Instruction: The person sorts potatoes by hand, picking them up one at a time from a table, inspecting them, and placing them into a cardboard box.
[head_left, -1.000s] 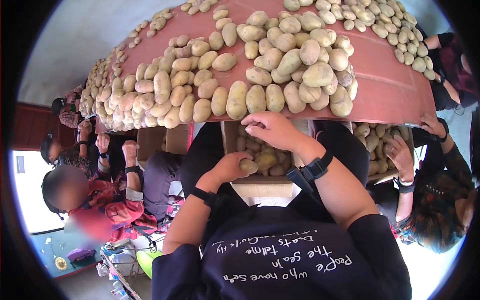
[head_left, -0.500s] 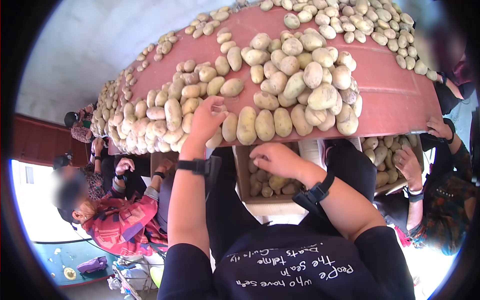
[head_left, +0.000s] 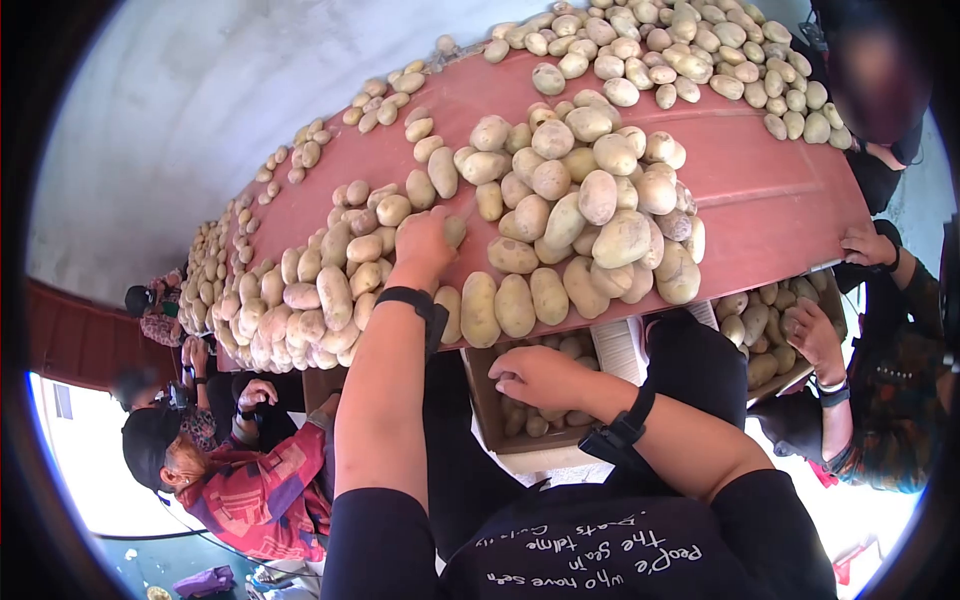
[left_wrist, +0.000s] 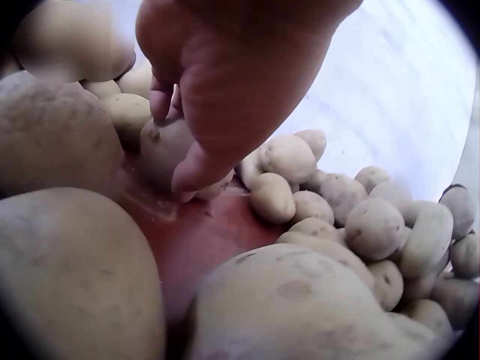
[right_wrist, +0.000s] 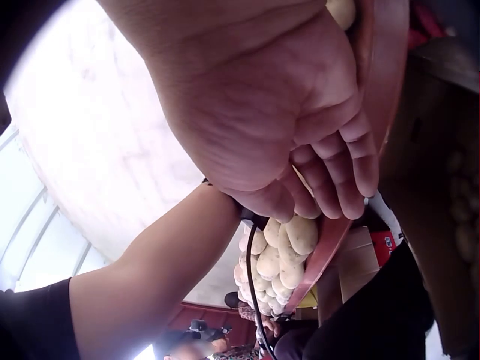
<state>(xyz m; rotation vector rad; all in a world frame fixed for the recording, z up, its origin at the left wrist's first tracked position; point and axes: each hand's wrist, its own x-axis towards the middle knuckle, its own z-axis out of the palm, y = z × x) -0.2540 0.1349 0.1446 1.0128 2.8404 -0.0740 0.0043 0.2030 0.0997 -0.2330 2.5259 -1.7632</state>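
Observation:
On the red tabletop (head_left: 760, 200), my left hand (head_left: 425, 245) grips a potato (head_left: 455, 231) between two heaps. The left wrist view shows thumb and fingers pinching this potato (left_wrist: 161, 154), with larger potatoes close to the camera. My right hand (head_left: 545, 380) hovers over a cardboard box (head_left: 488, 415) of potatoes at my lap, just below the table edge. In the right wrist view its palm (right_wrist: 262, 112) faces the camera, fingers loosely bent and holding nothing. A row of potatoes (head_left: 515, 305) lines the table edge between my hands.
A large potato pile (head_left: 600, 200) rises right of my left hand, and another heap (head_left: 310, 290) spreads leftward. More potatoes (head_left: 690, 60) lie along the far side. A second potato box (head_left: 765, 335) stands to the right beside a seated person's hand (head_left: 815, 335). Other people sit at left.
My left hand, holding a potato near the box a second ago, has reached out over the table without it and now grips another there. The right hand stays over the box.

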